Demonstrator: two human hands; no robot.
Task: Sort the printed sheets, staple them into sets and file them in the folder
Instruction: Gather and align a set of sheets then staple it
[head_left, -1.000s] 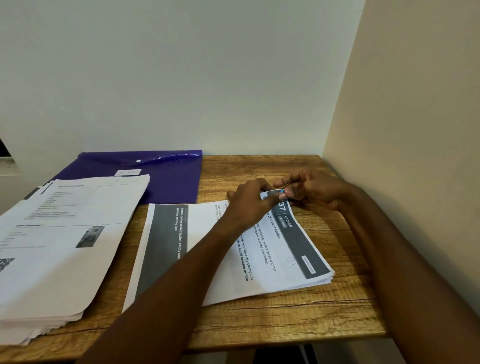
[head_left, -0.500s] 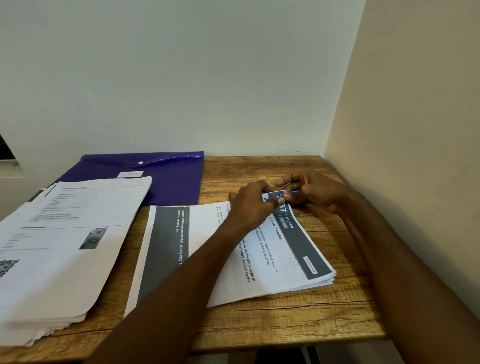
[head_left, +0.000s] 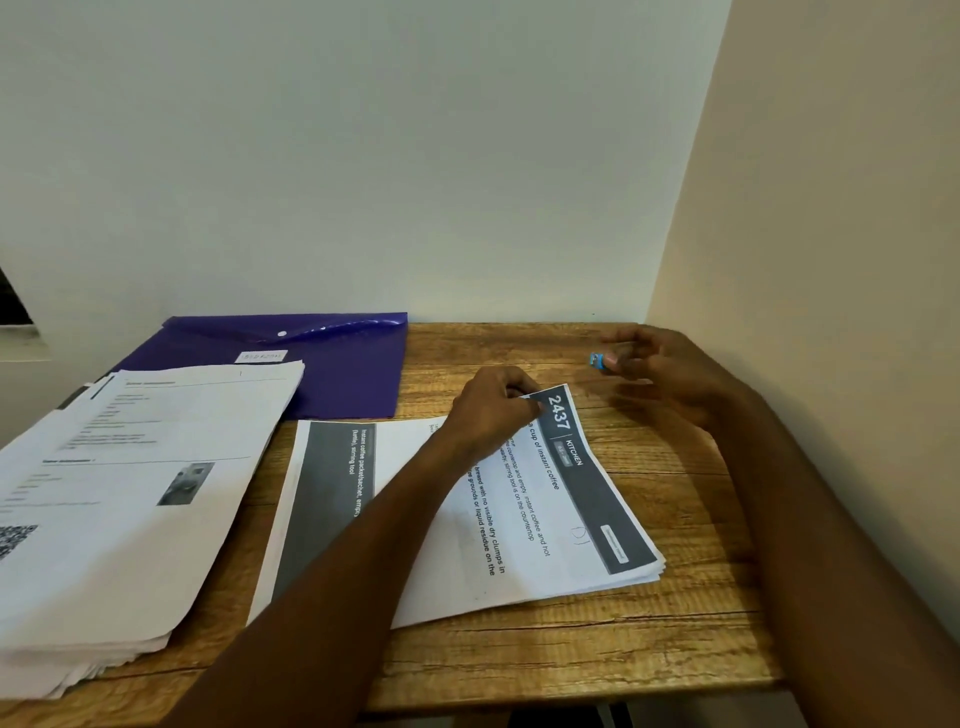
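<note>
At the far corner of the set of sheets (head_left: 524, 499), the left hand (head_left: 491, 410) has its fingers curled over the top edge, pinching the pages just beside the printed number 2437. That hold probably keeps the corners squared so the pages stay aligned as one set. Out to the right of that pinch and a little farther back, well apart from the paper, the right hand (head_left: 660, 371) hovers above the wooden table (head_left: 649, 623). Its fingertips close around a small blue stapler (head_left: 597, 360), of which only the blue tip shows; the hand is blurred, so how tightly it holds cannot be read. Whether a staple already sits in the corner is hidden under the left fingers.

The pinched set lies at an angle on top of another sheet (head_left: 332, 499) with a dark band, which pokes out toward the left of the grip. Farther left again sits the thick stack of printed sheets (head_left: 119, 488), presumably the pages not yet sorted. Behind that stack, left and back of the gripping hand, the purple folder (head_left: 337, 364) lies flat with its snap flap down, within easy reach for filing. Judging from this layout, the sets have not yet gone into the folder.
</note>
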